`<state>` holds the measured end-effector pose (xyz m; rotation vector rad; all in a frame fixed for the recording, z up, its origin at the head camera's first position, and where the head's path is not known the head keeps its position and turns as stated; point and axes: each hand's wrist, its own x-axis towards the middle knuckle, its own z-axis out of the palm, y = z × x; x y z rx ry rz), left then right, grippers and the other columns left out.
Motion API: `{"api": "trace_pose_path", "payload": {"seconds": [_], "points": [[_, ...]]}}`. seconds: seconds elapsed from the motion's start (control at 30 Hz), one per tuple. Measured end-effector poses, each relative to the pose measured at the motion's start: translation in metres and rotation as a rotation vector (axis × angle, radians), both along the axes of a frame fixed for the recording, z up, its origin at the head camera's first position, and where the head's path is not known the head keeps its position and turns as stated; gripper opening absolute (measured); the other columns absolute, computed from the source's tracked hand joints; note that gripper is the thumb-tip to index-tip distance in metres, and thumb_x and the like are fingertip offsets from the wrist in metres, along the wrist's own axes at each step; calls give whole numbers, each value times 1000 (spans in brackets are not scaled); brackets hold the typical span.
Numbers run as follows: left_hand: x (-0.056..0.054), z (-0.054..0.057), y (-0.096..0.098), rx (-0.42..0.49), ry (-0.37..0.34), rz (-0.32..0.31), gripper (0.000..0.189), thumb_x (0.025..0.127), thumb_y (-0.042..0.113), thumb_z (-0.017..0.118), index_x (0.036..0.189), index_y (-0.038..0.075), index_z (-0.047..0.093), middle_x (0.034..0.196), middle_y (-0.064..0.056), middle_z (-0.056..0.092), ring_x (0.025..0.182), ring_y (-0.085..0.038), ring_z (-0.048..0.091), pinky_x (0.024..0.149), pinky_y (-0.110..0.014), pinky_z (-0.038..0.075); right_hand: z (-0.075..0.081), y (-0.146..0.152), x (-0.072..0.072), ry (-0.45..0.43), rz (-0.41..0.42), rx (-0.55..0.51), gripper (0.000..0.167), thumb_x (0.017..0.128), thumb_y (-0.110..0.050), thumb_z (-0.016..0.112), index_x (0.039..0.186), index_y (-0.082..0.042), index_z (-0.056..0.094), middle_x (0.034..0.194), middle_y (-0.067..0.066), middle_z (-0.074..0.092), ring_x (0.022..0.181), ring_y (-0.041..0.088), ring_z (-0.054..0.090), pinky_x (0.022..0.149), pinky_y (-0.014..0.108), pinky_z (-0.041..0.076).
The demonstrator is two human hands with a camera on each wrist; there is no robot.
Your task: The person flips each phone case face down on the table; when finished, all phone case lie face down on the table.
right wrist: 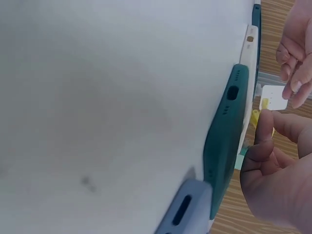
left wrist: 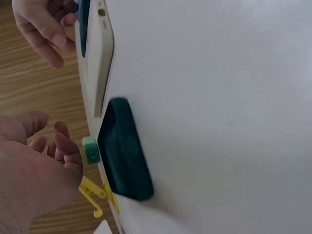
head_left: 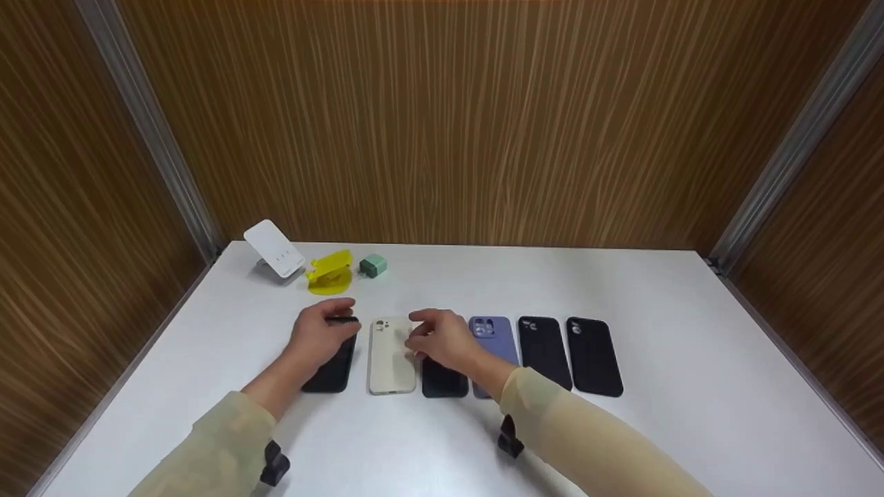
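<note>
Phone cases lie side by side in a row on the white table. My left hand [head_left: 316, 339] hovers over the leftmost case [head_left: 331, 373], dark in the head view and dark green in the left wrist view; its fingers are loosely bent, holding nothing. To its right lies a cream-white phone case [head_left: 391, 366] with camera cutouts. My right hand [head_left: 445, 339] is above the gap between that one and another dark green case [right wrist: 225, 141], partly covering both. Its fingers are loosely bent too, with nothing between them. A lavender phone case [head_left: 498, 348] is partly behind my right wrist.
Two black phone cases, one [head_left: 545, 352] beside the lavender case and one [head_left: 595, 359] at the row's right end. Toward the back left stand a white stand [head_left: 274, 248], a yellow folding stand [head_left: 330, 273] and a green plug adapter [head_left: 373, 266]. Wood-grain panels [head_left: 442, 124] enclose the table [head_left: 656, 297].
</note>
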<state>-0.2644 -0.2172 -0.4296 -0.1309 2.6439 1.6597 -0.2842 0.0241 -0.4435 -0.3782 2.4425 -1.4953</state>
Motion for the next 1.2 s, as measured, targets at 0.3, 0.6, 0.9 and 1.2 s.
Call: {"api": "trace_pose_path", "payload": {"seconds": [0.3, 0.6, 0.9, 1.2], "points": [[7, 3, -39, -50, -48, 32, 54, 103, 16, 70, 154, 8, 55, 146, -19, 57, 124, -35, 57, 108, -46, 50, 4, -15, 0, 19, -1, -20, 49, 97, -6, 75, 144, -2, 62, 95, 3, 73, 81, 18, 72, 79, 33, 62], [9, -11, -71, -43, -58, 60, 58, 100, 15, 74, 152, 2, 54, 143, -24, 57, 112, -31, 60, 73, -29, 54, 11, -42, 2, -36, 5, -43, 48, 98, -10, 77, 145, -7, 63, 99, 1, 70, 88, 21, 72, 83, 30, 61], [18, -27, -79, -29, -106, 53, 60, 100, 13, 73, 154, 0, 50, 145, -25, 53, 134, -40, 54, 109, -47, 49, 8, -76, 5, -36, 17, -12, 49, 97, -11, 79, 144, -10, 65, 94, -2, 70, 81, 15, 67, 80, 28, 59], [10, -34, -74, -46, -125, 45, 58, 99, 10, 74, 152, 0, 53, 144, -24, 56, 131, -38, 51, 116, -50, 42, 1, -78, -1, -25, -2, 34, 50, 98, -11, 78, 146, -10, 63, 96, -1, 69, 83, 16, 66, 82, 28, 58]]}}
